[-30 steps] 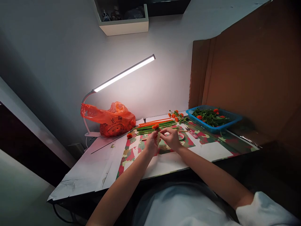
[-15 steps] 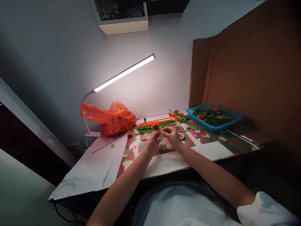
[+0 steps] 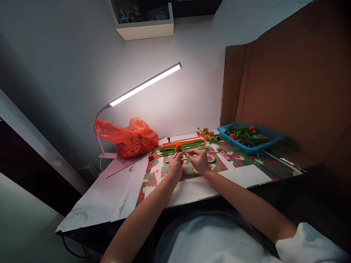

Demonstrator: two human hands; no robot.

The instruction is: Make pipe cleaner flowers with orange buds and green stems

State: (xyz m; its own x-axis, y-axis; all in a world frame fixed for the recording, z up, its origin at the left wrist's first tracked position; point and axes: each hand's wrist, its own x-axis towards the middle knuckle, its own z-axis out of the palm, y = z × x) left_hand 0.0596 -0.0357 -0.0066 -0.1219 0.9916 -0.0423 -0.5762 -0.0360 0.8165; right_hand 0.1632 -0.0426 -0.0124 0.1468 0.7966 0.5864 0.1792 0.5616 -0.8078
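An orange flower (image 3: 178, 147) with a short stem is pinched in my left hand (image 3: 175, 167), its head pointing up and left. My right hand (image 3: 199, 160) is closed at the stem, thumb and finger together on a pale greenish strip of tape (image 3: 187, 160). Both hands almost touch above the patterned mat; how the strip lies on the stem is too small to tell. Behind them lie several green stems (image 3: 189, 145). A roll of tape (image 3: 211, 158) rests just right of my right hand, near pink-handled cutters (image 3: 225, 155).
A blue basket (image 3: 253, 149) of leaves and orange flowers stands at the right, by a cardboard panel (image 3: 287, 80). Loose orange flowers (image 3: 205, 134) lie at the back, another orange flower (image 3: 151, 157) at left. An orange plastic bag (image 3: 134, 140) sits beneath a lit lamp (image 3: 145, 84).
The flower has tilted and shifted slightly left with my left hand. My right hand has moved a little left toward the stem, and less of the tape strip shows.
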